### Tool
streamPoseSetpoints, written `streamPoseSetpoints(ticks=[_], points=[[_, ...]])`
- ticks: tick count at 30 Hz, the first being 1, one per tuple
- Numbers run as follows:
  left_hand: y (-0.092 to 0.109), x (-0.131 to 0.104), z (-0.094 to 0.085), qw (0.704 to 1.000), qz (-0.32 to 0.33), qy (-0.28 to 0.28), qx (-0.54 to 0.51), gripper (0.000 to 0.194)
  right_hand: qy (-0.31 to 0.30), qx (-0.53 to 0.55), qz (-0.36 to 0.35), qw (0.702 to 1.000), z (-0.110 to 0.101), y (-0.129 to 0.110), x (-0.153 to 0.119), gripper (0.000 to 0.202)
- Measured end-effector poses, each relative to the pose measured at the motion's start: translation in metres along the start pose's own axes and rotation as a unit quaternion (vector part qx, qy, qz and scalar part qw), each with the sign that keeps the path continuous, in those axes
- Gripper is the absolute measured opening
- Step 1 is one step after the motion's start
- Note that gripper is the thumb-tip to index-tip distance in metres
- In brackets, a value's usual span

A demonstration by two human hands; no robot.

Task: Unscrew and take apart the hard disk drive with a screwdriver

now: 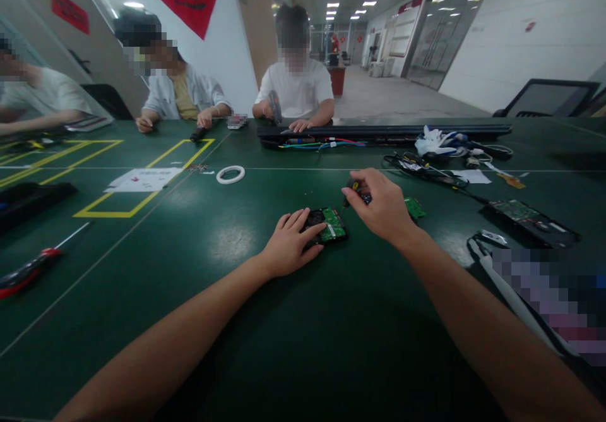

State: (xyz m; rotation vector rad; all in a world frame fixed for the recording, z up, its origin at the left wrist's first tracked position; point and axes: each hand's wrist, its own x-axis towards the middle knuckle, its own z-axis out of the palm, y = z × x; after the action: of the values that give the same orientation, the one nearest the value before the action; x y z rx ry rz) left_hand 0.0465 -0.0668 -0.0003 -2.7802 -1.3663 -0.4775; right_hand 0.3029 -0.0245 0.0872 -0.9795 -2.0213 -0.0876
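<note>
Head view looks down on a green worktable (237, 321). Nearest, the left hand (291, 245) lies flat with fingers spread, pinning a hard drive (326, 225) that sits board-up at mid-table. The right hand (381, 204) is closed round a small screwdriver (351, 189), its tip down at the drive's edge. This looks like unscrewing the circuit board; the next turn needs the tip seated squarely and steady downward pressure. Beyond lie a tape roll (230, 174) and a long black panel (383, 131), where co-workers sit.
</note>
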Motion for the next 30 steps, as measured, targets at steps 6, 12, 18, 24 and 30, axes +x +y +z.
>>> streamPoseSetpoints(ticks=[6,12,18,24,30], points=[[-0.0009,0.0004,0.0018,1.0,-0.002,0.004,0.001,0.055,-0.006,-0.004,-0.021,1.0,0.0011,0.0025,0.0002,0.032],[-0.0009,0.0005,0.0016,1.0,-0.003,0.004,-0.007,0.054,-0.003,0.016,0.019,1.0,0.0021,0.0029,-0.0022,0.025],[-0.0006,0.0005,0.0001,1.0,0.002,-0.002,-0.005,0.054,0.0,0.006,-0.017,1.0,-0.0002,-0.0013,0.0002,0.028],[-0.0019,0.0003,0.0013,1.0,-0.003,-0.003,-0.003,0.055,-0.002,0.005,0.009,1.0,0.0005,0.0007,0.0,0.025],[-0.0012,0.0005,0.0001,1.0,-0.003,0.001,-0.01,0.054,-0.003,0.022,0.033,0.999,0.002,0.0019,-0.0015,0.026]])
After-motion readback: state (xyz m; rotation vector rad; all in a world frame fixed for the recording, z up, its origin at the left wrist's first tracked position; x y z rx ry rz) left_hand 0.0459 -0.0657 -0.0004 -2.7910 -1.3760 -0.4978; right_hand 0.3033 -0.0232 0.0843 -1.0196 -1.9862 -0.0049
